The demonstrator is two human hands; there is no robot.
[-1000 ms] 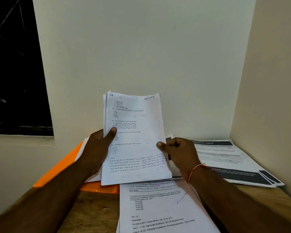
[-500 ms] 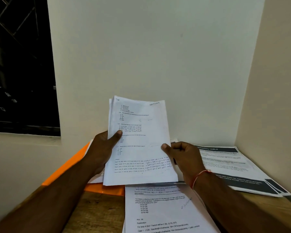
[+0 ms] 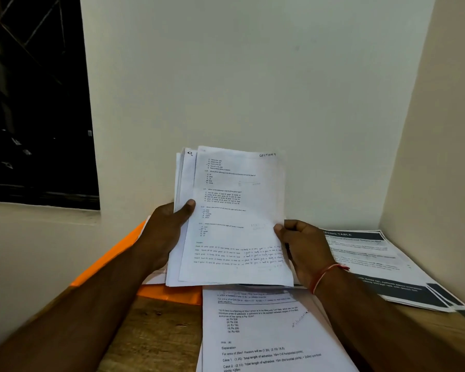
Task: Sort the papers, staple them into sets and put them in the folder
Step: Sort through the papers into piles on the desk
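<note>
Dim in here, with a soft, warm light whose source I cannot place. The plain cream wall [image 3: 253, 76] is evenly lit; the black window pane [image 3: 32, 103] on the left is pitch dark. The held-up sheaf of white printed sheets [image 3: 234, 216] is brightest, its small print soft, and it shadows the top of the white printed page [image 3: 258, 331] lying below. Lettering on the dark-banded leaflet [image 3: 373, 253] at right is blurred. The wide lens bows the window's frame and the wall corner.
</note>
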